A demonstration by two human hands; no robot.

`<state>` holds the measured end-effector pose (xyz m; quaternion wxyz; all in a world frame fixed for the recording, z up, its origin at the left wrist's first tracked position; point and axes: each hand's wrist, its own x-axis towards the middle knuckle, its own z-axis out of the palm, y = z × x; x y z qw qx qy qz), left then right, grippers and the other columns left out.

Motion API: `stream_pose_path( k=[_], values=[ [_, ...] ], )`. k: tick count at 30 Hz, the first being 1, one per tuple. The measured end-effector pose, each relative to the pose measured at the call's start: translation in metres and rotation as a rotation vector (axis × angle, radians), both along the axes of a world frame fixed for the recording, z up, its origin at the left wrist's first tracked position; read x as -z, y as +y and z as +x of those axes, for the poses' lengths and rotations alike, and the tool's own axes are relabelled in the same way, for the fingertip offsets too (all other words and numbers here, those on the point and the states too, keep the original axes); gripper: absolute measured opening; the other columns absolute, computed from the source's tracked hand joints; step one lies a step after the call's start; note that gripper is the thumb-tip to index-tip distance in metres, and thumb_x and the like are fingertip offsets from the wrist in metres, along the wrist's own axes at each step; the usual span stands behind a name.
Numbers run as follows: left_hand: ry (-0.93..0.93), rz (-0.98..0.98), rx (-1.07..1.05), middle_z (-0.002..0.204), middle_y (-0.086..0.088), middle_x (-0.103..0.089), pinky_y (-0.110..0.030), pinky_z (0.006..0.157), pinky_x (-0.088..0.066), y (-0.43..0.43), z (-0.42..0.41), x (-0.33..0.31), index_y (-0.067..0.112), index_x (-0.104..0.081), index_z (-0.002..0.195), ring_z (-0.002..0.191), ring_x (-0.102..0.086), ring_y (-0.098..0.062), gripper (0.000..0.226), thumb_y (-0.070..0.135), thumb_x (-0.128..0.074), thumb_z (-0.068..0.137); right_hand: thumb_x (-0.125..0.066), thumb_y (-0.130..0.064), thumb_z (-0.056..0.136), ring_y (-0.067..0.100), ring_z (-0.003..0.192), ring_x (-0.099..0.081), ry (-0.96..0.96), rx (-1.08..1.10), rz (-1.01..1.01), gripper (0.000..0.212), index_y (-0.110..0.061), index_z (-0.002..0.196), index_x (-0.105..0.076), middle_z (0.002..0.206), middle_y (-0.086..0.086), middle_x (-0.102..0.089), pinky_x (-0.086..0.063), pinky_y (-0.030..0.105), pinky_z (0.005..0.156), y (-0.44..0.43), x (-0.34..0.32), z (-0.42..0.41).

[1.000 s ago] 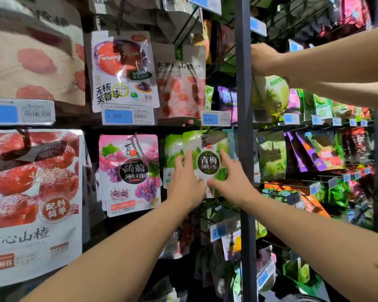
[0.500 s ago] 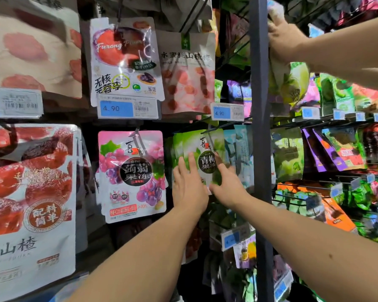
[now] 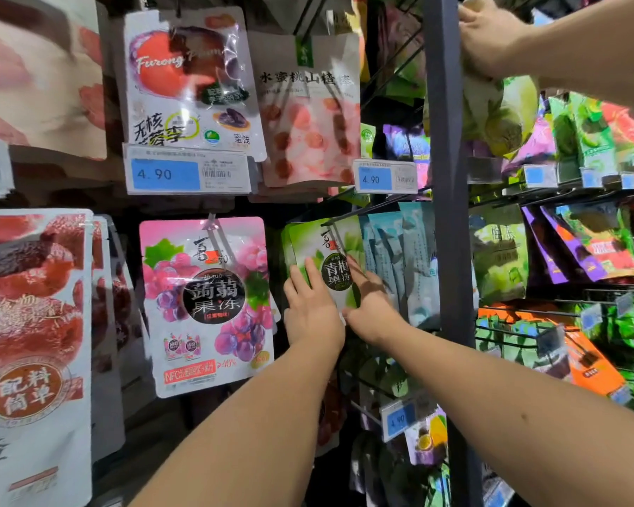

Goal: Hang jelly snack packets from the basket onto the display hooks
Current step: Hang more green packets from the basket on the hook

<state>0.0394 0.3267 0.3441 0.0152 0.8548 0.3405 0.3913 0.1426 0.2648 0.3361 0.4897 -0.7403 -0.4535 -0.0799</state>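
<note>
While the green packet [image 3: 323, 261] sits at centre frame with its top edge up by the black hook [image 3: 348, 214], both hands press flat against its lower half: the left hand [image 3: 313, 309] spread open on the left side, the right hand [image 3: 370, 305] open on the right, fingers extended and not pinching. The two hands lie close together, nearly touching at the packet's bottom edge. Whether the hang hole is already over the hook is too blurred to tell. To do this step well, I would judge it best to slide the packet straight back along the hook, keeping it level so it lines up with the green ones behind it, beside the pink packet [image 3: 207, 305] at left centre. The basket is out of view. Another person's hand [image 3: 491, 38] works at upper right.
</note>
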Motion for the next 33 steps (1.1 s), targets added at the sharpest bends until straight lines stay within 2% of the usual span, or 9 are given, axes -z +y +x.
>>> stream_pose_path(
  k=[5,9,12,16,19,23,25,29,33],
  values=[
    [0.021,0.001,-0.041,0.167,-0.011,0.003,-0.038,0.104,-0.046,0.0,0.004,0.0,0.016,0.013,0.16,0.151,-0.013,-0.029,0.108,0.028,-0.07,0.092,-0.07,-0.009,0.092,0.022,0.152,-0.027,-0.054,0.028,-0.061,0.092,-0.038,0.161,-0.018,0.168,-0.002,-0.015,-0.02,0.019,0.113,-0.001,-0.004,0.004],
    [0.039,-0.022,-0.054,0.167,-0.012,0.005,-0.038,0.106,-0.045,-0.002,0.002,-0.003,0.015,0.014,0.16,0.152,-0.012,-0.029,0.11,0.026,-0.071,0.092,-0.071,-0.013,0.093,0.016,0.155,-0.015,-0.142,0.024,-0.159,0.095,-0.033,0.163,-0.01,0.17,-0.01,-0.012,-0.01,0.016,0.113,-0.008,-0.011,0.003],
    [0.07,-0.047,-0.042,0.167,-0.016,0.015,-0.039,0.109,-0.045,-0.01,-0.005,-0.006,0.013,0.015,0.16,0.154,-0.006,-0.032,0.115,0.026,-0.074,0.089,-0.074,-0.016,0.091,0.016,0.155,-0.019,-0.133,0.03,-0.173,0.099,-0.034,0.163,-0.009,0.169,-0.011,-0.014,-0.017,0.026,0.12,-0.016,-0.014,-0.001],
    [0.065,-0.012,-0.032,0.166,-0.018,0.02,-0.04,0.118,-0.036,-0.028,-0.018,-0.007,0.01,0.006,0.161,0.156,0.004,-0.033,0.111,0.024,-0.077,0.088,-0.076,-0.021,0.09,0.024,0.153,-0.026,-0.073,0.046,-0.175,0.098,-0.031,0.163,-0.012,0.168,0.002,-0.023,-0.026,0.038,0.124,-0.035,-0.016,-0.018],
    [0.041,0.036,0.004,0.168,-0.014,0.009,-0.041,0.122,-0.029,-0.046,-0.033,-0.008,0.013,-0.014,0.16,0.156,-0.002,-0.031,0.099,0.02,-0.079,0.086,-0.074,-0.026,0.092,0.029,0.148,-0.036,-0.074,0.085,-0.211,0.089,-0.022,0.162,-0.02,0.162,0.008,-0.035,-0.032,0.039,0.121,-0.057,-0.013,-0.035],
    [0.04,0.018,0.112,0.164,-0.011,-0.013,-0.043,0.118,-0.034,-0.073,-0.058,-0.004,0.014,-0.034,0.151,0.15,-0.019,-0.031,0.073,0.013,-0.073,0.088,-0.074,-0.024,0.093,0.027,0.144,-0.041,-0.066,0.09,-0.294,0.083,-0.022,0.161,-0.027,0.164,0.006,-0.032,-0.037,0.039,0.118,-0.096,-0.009,-0.056],
    [0.004,-0.018,0.19,0.157,-0.009,-0.026,-0.043,0.112,-0.039,-0.088,-0.069,0.005,0.014,-0.042,0.144,0.144,-0.029,-0.029,0.057,0.015,-0.066,0.093,-0.073,-0.021,0.093,0.025,0.129,-0.055,-0.055,0.111,-0.316,0.077,-0.024,0.159,-0.034,0.158,0.007,-0.043,-0.047,0.035,0.106,-0.121,-0.004,-0.069],
    [-0.1,-0.282,0.424,0.134,-0.003,-0.054,-0.041,0.097,-0.05,-0.126,-0.09,0.04,0.018,-0.056,0.131,0.119,-0.057,-0.025,0.037,0.03,-0.061,0.097,-0.074,-0.02,0.09,0.017,0.095,-0.065,0.012,0.185,-0.288,0.064,-0.024,0.149,-0.051,0.136,0.01,-0.063,-0.055,0.032,0.085,-0.181,0.025,-0.098],
    [-0.036,-0.489,0.618,0.106,-0.001,-0.069,-0.032,0.085,-0.051,-0.177,-0.117,0.096,0.016,-0.068,0.108,0.1,-0.065,-0.023,0.021,0.031,-0.065,0.094,-0.071,-0.022,0.092,0.02,0.099,-0.065,0.114,0.241,-0.359,0.061,-0.022,0.149,-0.051,0.143,0.005,-0.058,-0.056,0.035,0.086,-0.256,0.073,-0.137]
  ],
)
